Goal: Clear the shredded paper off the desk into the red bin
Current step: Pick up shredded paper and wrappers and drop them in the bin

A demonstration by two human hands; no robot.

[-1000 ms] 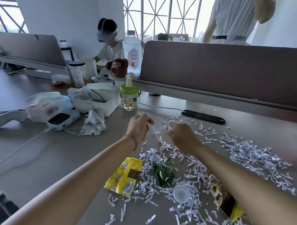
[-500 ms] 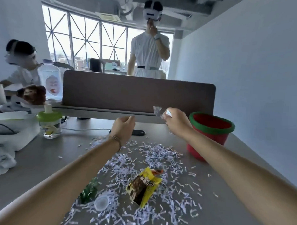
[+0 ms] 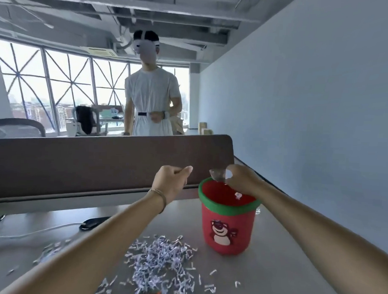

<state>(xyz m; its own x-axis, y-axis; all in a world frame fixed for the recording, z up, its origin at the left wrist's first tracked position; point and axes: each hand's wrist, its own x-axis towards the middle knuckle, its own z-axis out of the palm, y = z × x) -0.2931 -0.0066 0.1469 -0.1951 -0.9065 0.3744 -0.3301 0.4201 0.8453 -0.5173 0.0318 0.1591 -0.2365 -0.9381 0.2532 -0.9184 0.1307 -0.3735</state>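
Since half a second ago the view has swung right and both hands have travelled to the red bin, which then stood off at the right edge of the desk and now sits in the middle right of the view. The right hand, earlier held short of the bin, now hangs over its green rim, fingers pinched together on a small clear crumpled scrap; a few white bits show inside the bin's mouth. The left hand is raised just left of the bin, curled into a loose fist; whether it holds any paper cannot be told.

The shredded paper lies in a loose heap on the grey desk, near and left of the bin, with stray strips scattered around it. The yellow packet seen earlier is out of view.

Behind the bin a brown partition runs across the far edge of the desk. A black device with a white cable lies at its foot, left. Beyond the partition a person in white stands wearing a headset.
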